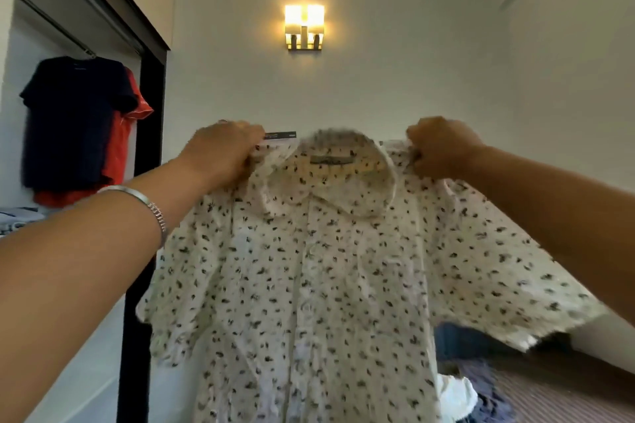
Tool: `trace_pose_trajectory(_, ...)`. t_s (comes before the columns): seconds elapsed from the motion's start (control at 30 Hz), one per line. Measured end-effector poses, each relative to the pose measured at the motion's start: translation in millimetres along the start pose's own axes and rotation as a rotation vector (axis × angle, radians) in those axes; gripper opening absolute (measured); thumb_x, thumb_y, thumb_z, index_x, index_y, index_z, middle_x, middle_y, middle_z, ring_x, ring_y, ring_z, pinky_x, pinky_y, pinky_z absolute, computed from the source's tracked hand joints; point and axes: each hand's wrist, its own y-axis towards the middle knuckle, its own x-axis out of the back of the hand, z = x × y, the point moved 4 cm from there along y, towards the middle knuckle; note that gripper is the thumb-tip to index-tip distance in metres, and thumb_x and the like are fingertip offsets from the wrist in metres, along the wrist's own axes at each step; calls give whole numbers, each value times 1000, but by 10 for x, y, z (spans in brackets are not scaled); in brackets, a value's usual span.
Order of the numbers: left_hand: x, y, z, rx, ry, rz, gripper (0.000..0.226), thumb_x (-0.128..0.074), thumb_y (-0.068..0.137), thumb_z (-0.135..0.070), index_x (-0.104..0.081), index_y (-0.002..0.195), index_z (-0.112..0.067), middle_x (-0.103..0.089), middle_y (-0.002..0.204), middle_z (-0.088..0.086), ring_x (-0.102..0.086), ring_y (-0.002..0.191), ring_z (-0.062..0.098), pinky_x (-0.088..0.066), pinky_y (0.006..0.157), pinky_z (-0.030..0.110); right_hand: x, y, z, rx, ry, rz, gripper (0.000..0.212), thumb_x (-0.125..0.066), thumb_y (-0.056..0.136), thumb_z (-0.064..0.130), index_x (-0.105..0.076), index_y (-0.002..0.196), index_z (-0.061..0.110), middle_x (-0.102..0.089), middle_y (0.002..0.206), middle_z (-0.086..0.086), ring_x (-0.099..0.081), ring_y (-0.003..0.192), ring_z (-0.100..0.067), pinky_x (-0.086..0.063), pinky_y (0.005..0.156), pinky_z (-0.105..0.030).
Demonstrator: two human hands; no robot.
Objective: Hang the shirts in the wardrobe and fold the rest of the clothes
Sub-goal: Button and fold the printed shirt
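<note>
A white leaf-print collared shirt [309,268] hangs upright, collar at top, hem pointing down, front facing the camera. Left hand [223,151] and right hand [439,148] each clench a shoulder.

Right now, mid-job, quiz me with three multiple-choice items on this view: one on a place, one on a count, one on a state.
1. Where does the navy T-shirt hang?
A. in the wardrobe at left
B. on the wall lamp
C. on the bed

2. How many garments hang on the wardrobe rail?
A. none
B. two
C. five

3. How is the white printed shirt held?
A. folded flat
B. gripped at both shoulders
C. dangling from one sleeve

Answers: 1 A, it hangs under the rail beside the dark door frame. 2 B, the navy one and an orange T-shirt behind it. 3 B, the left hand and right hand each grip a shoulder.
</note>
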Motion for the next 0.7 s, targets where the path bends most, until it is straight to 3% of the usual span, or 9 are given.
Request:
trace_pose_trajectory(0.1, 103, 6, 239, 146, -39, -120, 13, -60, 77, -9, -48, 79, -13, -53, 77, 7, -52, 72, 30, -30, 57, 30, 36, 48, -248, -155, 117, -151, 7, -58, 78, 15, -52, 81, 13, -53, 83, -9, -55, 76, -28, -48, 66, -33)
trace_pose_trajectory(0.23, -20, 9, 408, 447, -378, -113, 8, -60, 83, -6, -59, 79, -12, -61, 80, 6, -57, 76, 26, -36, 63, 29, -144, 63, -329, -315, 492, -49, 11, -54, 82, 4, -56, 89, 13, -57, 89, -6, -55, 82, -23, -53, 74, -35)
trace_pose_trajectory(0.33, -139, -31, 504, 657, -776, -32, 20, -62, 88, -3, -63, 78, -20, -64, 82, 0, -60, 81, 18, -44, 64, 24, -180, 39, -452, -376, 963, 4, 19, -54, 88, -2, -58, 88, 17, -60, 93, -3, -58, 82, -20, -53, 78, -35)
trace_pose_trajectory(0.4, -92, -85, 519, 680, -1083, -36, 15, -66, 87, -5, -65, 83, -20, -65, 84, 0, -64, 77, 12, -52, 69, 23, -124, -33, -536, -372, 1291, 45, 21, -61, 87, -4, -60, 85, 17, -65, 94, -5, -63, 80, -20, -56, 79, -34)
trace_pose_trajectory(0.47, 8, -176, 473, 638, -1306, 15, 10, -72, 79, -14, -67, 87, -15, -69, 80, 1, -67, 69, 10, -55, 62, 22, -58, -125, -582, -309, 1416, 128, 14, -69, 78, 3, -64, 85, 14, -68, 90, -6, -66, 78, -18, -59, 72, -30)
trace_pose_trajectory(0.53, 72, -270, 432, 591, -1387, 135, 26, -81, 62, -28, -72, 81, -14, -72, 73, 1, -70, 64, 13, -55, 54, 22, -37, -202, -573, -244, 1419, 245, 18, -71, 71, 10, -68, 89, 10, -72, 85, -6, -70, 79, -19, -59, 67, -27)
trace_pose_trajectory(0.6, 69, -326, 428, 573, -1406, 265, 48, -93, 38, -42, -78, 77, -18, -75, 78, 5, -72, 69, 18, -56, 53, 25, -36, -234, -560, -228, 1433, 325, 22, -68, 73, 13, -69, 95, 9, -74, 87, -6, -72, 82, -20, -58, 67, -27)
trace_pose_trajectory(0.63, 34, -332, 447, 579, -1419, 302, 54, -93, 35, -47, -79, 79, -19, -75, 84, 7, -73, 74, 20, -57, 55, 27, -49, -234, -566, -229, 1449, 344, 24, -66, 75, 14, -69, 98, 9, -74, 89, -6, -72, 84, -21, -58, 68, -28)
trace_pose_trajectory(0.7, -17, -290, 482, 638, -1426, 276, 41, -84, 54, -42, -78, 85, -16, -74, 98, 11, -72, 84, 22, -58, 63, 28, -58, -203, -582, -234, 1430, 341, 24, -65, 77, 16, -67, 99, 9, -73, 90, -6, -70, 88, -21, -58, 74, -29)
